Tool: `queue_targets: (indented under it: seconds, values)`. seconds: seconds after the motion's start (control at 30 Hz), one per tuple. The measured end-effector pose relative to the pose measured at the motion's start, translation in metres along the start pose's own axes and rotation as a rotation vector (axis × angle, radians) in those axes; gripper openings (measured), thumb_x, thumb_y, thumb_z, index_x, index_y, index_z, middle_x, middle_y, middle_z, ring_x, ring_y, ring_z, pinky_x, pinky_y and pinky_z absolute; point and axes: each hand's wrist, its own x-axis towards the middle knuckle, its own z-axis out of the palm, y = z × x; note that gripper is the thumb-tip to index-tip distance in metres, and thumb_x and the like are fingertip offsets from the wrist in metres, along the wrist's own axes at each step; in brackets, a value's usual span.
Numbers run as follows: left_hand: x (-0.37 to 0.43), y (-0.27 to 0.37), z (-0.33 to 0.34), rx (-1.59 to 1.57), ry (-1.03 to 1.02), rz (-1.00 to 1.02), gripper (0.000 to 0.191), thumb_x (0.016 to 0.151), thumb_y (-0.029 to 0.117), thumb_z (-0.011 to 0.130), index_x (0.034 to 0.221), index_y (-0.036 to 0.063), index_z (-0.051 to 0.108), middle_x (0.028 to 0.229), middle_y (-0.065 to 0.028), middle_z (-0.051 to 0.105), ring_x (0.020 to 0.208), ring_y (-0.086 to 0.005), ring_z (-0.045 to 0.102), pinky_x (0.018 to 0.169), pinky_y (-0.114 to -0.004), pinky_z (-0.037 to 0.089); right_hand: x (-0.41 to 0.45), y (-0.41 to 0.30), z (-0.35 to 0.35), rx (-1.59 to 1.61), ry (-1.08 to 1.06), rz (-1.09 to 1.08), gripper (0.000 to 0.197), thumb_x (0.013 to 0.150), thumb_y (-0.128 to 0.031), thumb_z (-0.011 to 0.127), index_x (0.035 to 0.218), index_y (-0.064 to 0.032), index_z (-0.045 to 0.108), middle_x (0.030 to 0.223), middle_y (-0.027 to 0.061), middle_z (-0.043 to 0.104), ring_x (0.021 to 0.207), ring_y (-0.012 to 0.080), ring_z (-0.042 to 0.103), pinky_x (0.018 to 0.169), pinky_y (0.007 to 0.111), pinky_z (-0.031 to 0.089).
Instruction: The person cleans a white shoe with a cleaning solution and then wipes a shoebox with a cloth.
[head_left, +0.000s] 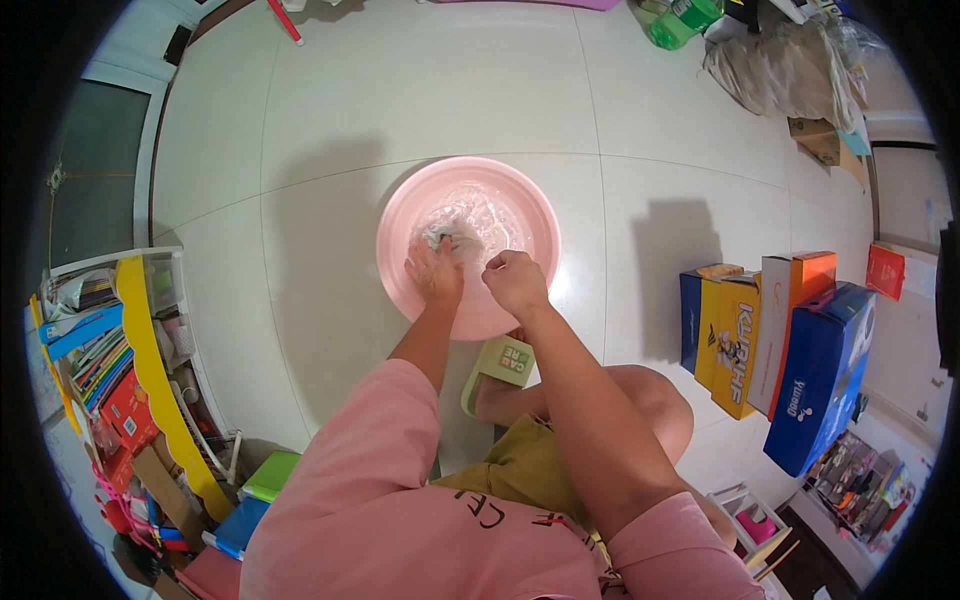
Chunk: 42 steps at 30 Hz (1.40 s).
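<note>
A round pink plastic basin (469, 326) stands on the floor before me, with rippling clear water (499, 217) in it. In the water lies a small wet greyish-white cloth (442, 234), bunched up and partly blurred. My left hand (435, 271) reaches over the basin's left side, fingers spread, its fingertips at the cloth's near edge. On the right, my right hand (516, 281) is closed into a loose fist above the basin's near right part. Nothing shows between its fingers, though the inside of the fist is hidden.
My foot in a green slipper (506, 364) is close to the basin's near rim. Several shoe boxes (735, 341) stand at right. A yellow-edged shelf (154, 352) with books is at left. A green plastic bottle (682, 24) and bags (787, 67) lie far right.
</note>
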Motion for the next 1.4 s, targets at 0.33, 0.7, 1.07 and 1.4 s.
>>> queue_targets:
  seconds: [0.33, 0.7, 1.07, 1.4]
  values:
    - [0.021, -0.002, 0.01, 0.289, 0.202, 0.531, 0.027, 0.089, 0.027, 0.06, 0.112, 0.0118, 0.061, 0.125, -0.0115, 0.055, 0.113, -0.0266, 0.052, 0.095, -0.046, 0.038, -0.005, -0.01, -0.002, 0.038, -0.08, -0.029, 0.028, 0.079, -0.02, 0.064, 0.1, -0.0038, 0.07, 0.1, 0.0166, 0.07, 0.094, 0.0287, 0.067, 0.084, 0.037, 0.052]
    - [-0.034, 0.04, -0.093, -0.974, 0.027, -0.108, 0.01, 0.089, 0.004, 0.062, 0.098, 0.0004, 0.061, 0.088, -0.0083, 0.064, 0.083, -0.0174, 0.064, 0.076, -0.029, 0.05, 0.004, -0.005, -0.001, 0.489, 0.035, 0.203, 0.062, 0.091, -0.044, 0.059, 0.133, -0.0007, 0.047, 0.12, 0.0179, 0.061, 0.101, 0.0283, 0.062, 0.086, 0.043, 0.05]
    - [-0.072, 0.061, -0.15, -0.992, 0.205, 0.037, 0.025, 0.075, -0.005, 0.072, 0.096, 0.0002, 0.059, 0.101, -0.0113, 0.063, 0.084, -0.0159, 0.063, 0.074, -0.027, 0.053, -0.002, -0.023, 0.01, 1.205, -0.496, 0.039, 0.047, 0.096, -0.036, 0.059, 0.125, 0.0003, 0.055, 0.111, 0.0121, 0.061, 0.096, 0.0213, 0.058, 0.08, 0.041, 0.052]
    - [-0.074, 0.041, -0.157, -1.274, 0.116, -0.17, 0.063, 0.081, 0.013, 0.068, 0.137, 0.0077, 0.039, 0.142, -0.0113, 0.038, 0.132, -0.0253, 0.038, 0.108, -0.041, 0.032, -0.011, -0.047, 0.008, 1.011, -0.249, -0.043, 0.018, 0.094, -0.008, 0.06, 0.107, 0.0017, 0.067, 0.087, 0.0068, 0.064, 0.067, 0.0123, 0.055, 0.052, 0.025, 0.045]
